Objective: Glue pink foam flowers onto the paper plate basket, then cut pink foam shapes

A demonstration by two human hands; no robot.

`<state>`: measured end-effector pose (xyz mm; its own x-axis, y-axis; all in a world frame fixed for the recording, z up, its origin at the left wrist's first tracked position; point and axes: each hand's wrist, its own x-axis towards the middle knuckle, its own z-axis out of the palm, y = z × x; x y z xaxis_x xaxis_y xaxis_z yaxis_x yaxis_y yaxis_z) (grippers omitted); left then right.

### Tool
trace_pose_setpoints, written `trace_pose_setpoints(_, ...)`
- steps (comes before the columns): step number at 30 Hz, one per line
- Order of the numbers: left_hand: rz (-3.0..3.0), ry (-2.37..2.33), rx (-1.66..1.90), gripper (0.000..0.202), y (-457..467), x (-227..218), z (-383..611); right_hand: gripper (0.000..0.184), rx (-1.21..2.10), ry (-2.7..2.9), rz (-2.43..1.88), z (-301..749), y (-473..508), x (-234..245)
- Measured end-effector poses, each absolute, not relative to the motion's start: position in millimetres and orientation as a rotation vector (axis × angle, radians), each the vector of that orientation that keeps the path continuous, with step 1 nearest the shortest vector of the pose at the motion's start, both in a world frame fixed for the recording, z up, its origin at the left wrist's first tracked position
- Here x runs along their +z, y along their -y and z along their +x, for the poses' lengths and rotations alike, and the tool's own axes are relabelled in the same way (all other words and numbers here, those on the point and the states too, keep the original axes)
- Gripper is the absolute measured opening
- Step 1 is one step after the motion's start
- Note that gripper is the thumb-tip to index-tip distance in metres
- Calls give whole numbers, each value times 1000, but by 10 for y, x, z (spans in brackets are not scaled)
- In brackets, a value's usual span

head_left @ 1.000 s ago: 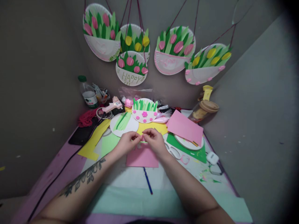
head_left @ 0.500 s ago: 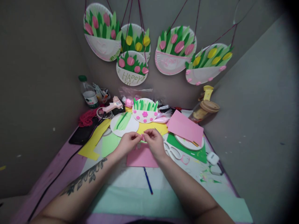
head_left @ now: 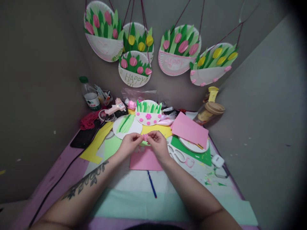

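Between the fingertips of both hands is a small pink paper piece point(head_left: 145, 137), partly hidden by the fingers. My left hand point(head_left: 130, 142) pinches its left side, and my right hand point(head_left: 158, 144) pinches its right side. Below them a pink paper sheet point(head_left: 145, 160) lies on the table, with a blue pencil point(head_left: 152, 184) in front of it. Just beyond the hands stands a paper-plate basket point(head_left: 148, 112) with green paper leaves and pink flowers. To its left, green paper strips point(head_left: 126, 124) rest on a white plate point(head_left: 137, 127).
White scissors point(head_left: 177, 154) lie right of my right hand, near a pink sheet point(head_left: 190, 129) and green paper point(head_left: 176, 143). A pink glue gun point(head_left: 116, 107), bottle point(head_left: 91, 95) and phone point(head_left: 82, 138) are at left. A lidded cup point(head_left: 209, 112) stands back right. Plate baskets point(head_left: 179, 62) hang on the wall.
The pink paper piece shows more between my fingertips, which have moved slightly apart. The whole view has shifted a little; the things on the table stay where they were.
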<state>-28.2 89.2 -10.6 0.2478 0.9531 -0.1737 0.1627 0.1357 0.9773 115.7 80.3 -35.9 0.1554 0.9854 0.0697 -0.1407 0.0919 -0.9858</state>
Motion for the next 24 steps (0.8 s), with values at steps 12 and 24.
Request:
trace_pose_setpoints(12, 1397, -1210, 813, 25, -905, -90, -309, 17, 1106, 1028, -1144, 1163, -814, -365)
trace_pose_setpoints(24, 1348, -1222, 834, 27, -884, -99, -286, 19, 1072, 1025, -1136, 1143, -791, -331)
